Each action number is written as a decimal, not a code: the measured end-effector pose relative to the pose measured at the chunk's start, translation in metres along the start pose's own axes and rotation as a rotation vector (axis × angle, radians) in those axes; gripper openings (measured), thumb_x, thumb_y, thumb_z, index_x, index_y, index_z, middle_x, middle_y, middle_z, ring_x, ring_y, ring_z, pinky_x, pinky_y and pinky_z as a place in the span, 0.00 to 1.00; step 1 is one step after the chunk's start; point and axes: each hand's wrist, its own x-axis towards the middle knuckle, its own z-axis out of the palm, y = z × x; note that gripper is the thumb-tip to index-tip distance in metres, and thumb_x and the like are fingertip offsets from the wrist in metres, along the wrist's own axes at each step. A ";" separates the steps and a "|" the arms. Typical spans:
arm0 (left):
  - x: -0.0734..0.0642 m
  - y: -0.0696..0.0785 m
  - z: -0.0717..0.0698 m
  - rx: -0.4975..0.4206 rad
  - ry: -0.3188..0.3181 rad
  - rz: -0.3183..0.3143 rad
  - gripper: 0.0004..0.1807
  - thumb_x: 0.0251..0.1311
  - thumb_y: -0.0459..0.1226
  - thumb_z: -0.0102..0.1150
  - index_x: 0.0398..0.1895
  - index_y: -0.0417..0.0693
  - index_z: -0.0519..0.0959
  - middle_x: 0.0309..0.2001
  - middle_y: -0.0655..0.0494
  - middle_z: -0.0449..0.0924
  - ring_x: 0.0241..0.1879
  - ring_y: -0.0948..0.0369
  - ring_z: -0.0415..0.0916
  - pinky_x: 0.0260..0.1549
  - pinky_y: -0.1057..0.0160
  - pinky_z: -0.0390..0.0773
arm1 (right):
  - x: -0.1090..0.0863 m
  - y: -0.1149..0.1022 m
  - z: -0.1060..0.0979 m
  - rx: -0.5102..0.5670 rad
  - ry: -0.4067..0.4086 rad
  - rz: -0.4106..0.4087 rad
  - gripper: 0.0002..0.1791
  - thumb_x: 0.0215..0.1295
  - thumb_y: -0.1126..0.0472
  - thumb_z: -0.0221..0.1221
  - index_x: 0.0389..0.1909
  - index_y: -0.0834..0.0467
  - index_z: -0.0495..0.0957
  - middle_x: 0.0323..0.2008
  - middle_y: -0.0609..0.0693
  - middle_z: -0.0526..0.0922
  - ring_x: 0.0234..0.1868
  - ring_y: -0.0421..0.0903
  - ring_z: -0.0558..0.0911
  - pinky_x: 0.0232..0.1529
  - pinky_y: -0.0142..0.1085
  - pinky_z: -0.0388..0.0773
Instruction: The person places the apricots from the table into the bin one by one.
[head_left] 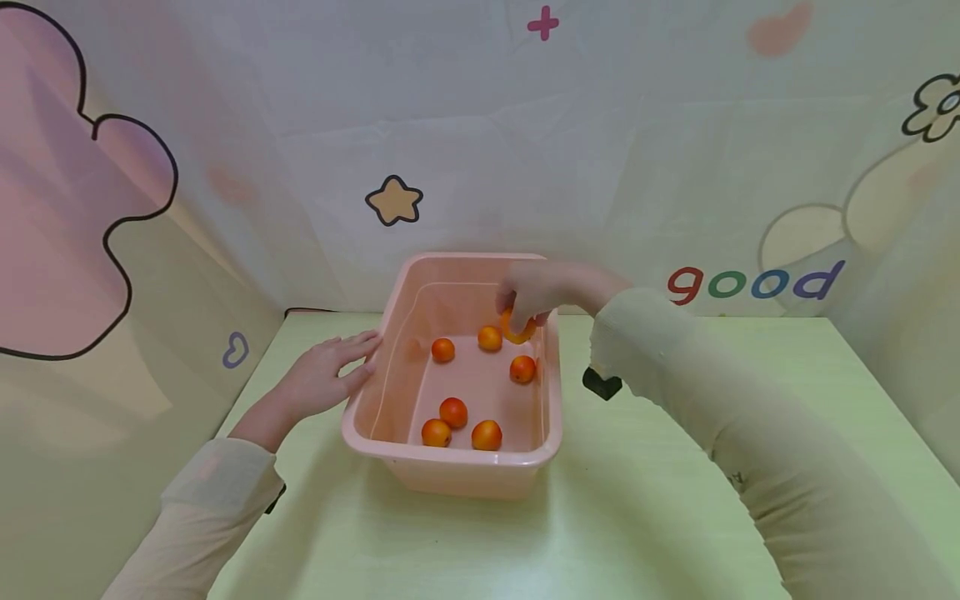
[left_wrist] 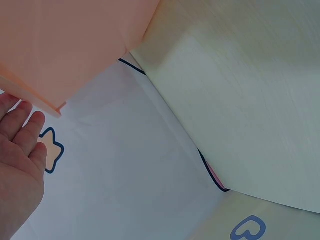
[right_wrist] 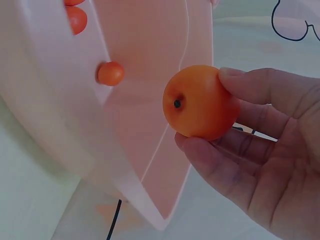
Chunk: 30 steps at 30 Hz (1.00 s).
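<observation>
A pink plastic basin point(head_left: 465, 458) stands on the table, with several round orange-red fruits, such as this one point(head_left: 486, 435), lying on its floor. Inside its far right part, my right hand point(head_left: 536, 292) pinches a small apple-like fruit point(right_wrist: 200, 102) between thumb and fingers. That fruit is orange on one side, redder on the other, and has a dark stem in a dimple. My left hand point(head_left: 330, 375) rests against the basin's left rim with fingers fairly straight. In the left wrist view, its fingertips touch the outside of the rim.
The pale green table point(head_left: 675, 517) extends around the basin. Behind it hangs a light cloth backdrop point(head_left: 480, 142) with a star, a flower and the word "good". Dark wrist bands point(head_left: 602, 383) show beneath the sleeves.
</observation>
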 end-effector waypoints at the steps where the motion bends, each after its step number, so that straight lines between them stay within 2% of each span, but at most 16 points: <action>1: 0.000 0.000 0.000 0.000 0.000 0.000 0.26 0.61 0.41 0.46 0.62 0.43 0.62 0.63 0.45 0.61 0.61 0.45 0.60 0.62 0.45 0.51 | 0.002 -0.002 0.001 -0.003 0.000 -0.001 0.12 0.52 0.65 0.59 0.40 0.57 0.75 0.33 0.50 0.77 0.30 0.45 0.74 0.36 0.33 0.76; 7: 0.000 0.000 0.000 0.004 -0.004 -0.002 0.26 0.62 0.42 0.45 0.62 0.43 0.62 0.63 0.45 0.61 0.61 0.45 0.60 0.62 0.45 0.51 | 0.014 -0.011 0.006 -0.012 0.021 -0.010 0.11 0.52 0.64 0.61 0.38 0.56 0.77 0.36 0.50 0.79 0.32 0.46 0.77 0.38 0.34 0.78; 13: 0.000 0.001 -0.001 0.001 -0.002 -0.003 0.26 0.62 0.42 0.46 0.62 0.43 0.62 0.63 0.45 0.61 0.61 0.45 0.60 0.62 0.45 0.51 | 0.026 -0.017 0.012 0.030 0.032 0.013 0.11 0.52 0.62 0.61 0.38 0.54 0.77 0.35 0.49 0.79 0.33 0.46 0.77 0.38 0.33 0.78; 19: 0.000 0.001 -0.001 0.000 -0.007 -0.015 0.26 0.62 0.43 0.45 0.62 0.44 0.61 0.63 0.46 0.60 0.61 0.45 0.59 0.63 0.45 0.51 | 0.038 -0.018 0.024 0.128 0.033 0.036 0.06 0.51 0.62 0.62 0.32 0.55 0.77 0.31 0.51 0.79 0.33 0.49 0.77 0.32 0.30 0.77; 24: 0.001 0.002 -0.001 -0.006 -0.011 -0.025 0.26 0.62 0.43 0.45 0.63 0.45 0.61 0.64 0.46 0.60 0.61 0.45 0.59 0.63 0.46 0.50 | 0.047 -0.018 0.032 0.239 0.026 0.096 0.07 0.50 0.62 0.63 0.32 0.55 0.78 0.30 0.51 0.79 0.35 0.52 0.78 0.31 0.33 0.78; 30: 0.001 0.004 -0.002 -0.020 -0.012 -0.037 0.26 0.62 0.43 0.45 0.63 0.45 0.61 0.64 0.47 0.59 0.62 0.44 0.58 0.63 0.45 0.50 | 0.047 -0.023 0.041 0.287 0.034 0.150 0.04 0.49 0.65 0.62 0.26 0.57 0.76 0.23 0.51 0.75 0.29 0.49 0.73 0.25 0.32 0.73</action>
